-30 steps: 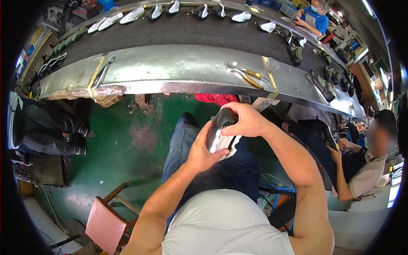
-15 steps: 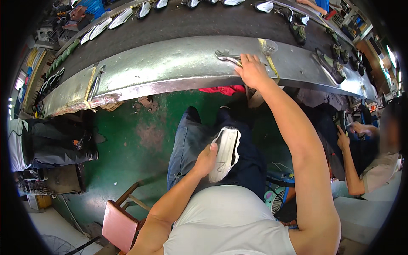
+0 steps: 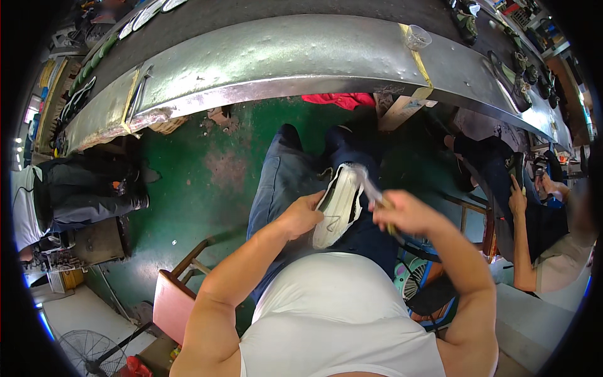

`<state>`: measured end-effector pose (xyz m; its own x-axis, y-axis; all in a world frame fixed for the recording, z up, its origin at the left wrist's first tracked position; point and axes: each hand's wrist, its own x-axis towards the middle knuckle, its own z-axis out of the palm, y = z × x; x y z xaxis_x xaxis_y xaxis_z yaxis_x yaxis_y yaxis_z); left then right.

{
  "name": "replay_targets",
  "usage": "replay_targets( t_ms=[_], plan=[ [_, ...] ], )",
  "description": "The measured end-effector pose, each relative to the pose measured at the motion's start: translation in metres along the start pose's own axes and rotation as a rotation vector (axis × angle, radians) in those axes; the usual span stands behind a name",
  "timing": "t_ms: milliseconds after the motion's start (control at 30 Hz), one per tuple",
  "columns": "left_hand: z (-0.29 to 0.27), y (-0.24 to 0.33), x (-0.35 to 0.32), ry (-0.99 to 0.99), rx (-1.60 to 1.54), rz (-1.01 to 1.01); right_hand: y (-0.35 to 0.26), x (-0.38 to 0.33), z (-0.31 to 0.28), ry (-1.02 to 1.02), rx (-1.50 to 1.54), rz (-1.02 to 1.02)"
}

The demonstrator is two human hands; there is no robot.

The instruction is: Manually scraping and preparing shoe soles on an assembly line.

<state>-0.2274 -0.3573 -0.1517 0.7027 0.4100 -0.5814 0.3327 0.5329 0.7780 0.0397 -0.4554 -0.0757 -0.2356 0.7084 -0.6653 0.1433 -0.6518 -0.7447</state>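
Note:
A white shoe upper (image 3: 338,213), its pale underside facing up with dark showing along its edge, lies over my lap with one end pointing away from me. My left hand (image 3: 303,216) is closed on its left side, the thumb along the edge. In my right hand (image 3: 405,212) are metal pincers (image 3: 372,186), blurred by motion. Their jaws are at the far right edge of the shoe upper; whether they grip it I cannot tell.
Across the front runs a metal bench ledge (image 3: 251,60) with a clear plastic cup (image 3: 417,38). Behind it, shoes (image 3: 465,26) stand on a dark belt (image 3: 339,7). A co-worker (image 3: 546,251) sits at right, another person (image 3: 75,201) at left. A pink chair (image 3: 176,308) is at lower left.
My right hand has lifted the pincers off the ledge and brought them down to the shoe upper. My left hand and the shoe upper have shifted slightly; the view has tilted lower.

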Motion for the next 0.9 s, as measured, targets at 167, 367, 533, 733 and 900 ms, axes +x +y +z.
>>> replay_targets(
  t_ms=[167,367,533,733,900],
  plan=[
    [0.009,-0.002,-0.007,0.007,-0.059,0.007,0.039,-0.028,0.038,0.041,-0.4,-0.03],
    [0.027,-0.03,-0.005,0.143,0.131,0.141,0.023,-0.026,0.035,0.113,-0.676,-0.256],
    [0.044,-0.008,-0.017,0.185,0.526,0.099,-0.006,-0.021,0.025,0.106,-0.834,-0.012],
    [0.005,0.042,0.045,0.343,0.784,0.307,-0.029,-0.021,0.031,-0.088,-0.601,0.258],
    [0.019,0.027,0.148,-0.152,0.297,0.257,-0.049,-0.014,0.032,-0.134,-0.759,0.301]
  ],
)
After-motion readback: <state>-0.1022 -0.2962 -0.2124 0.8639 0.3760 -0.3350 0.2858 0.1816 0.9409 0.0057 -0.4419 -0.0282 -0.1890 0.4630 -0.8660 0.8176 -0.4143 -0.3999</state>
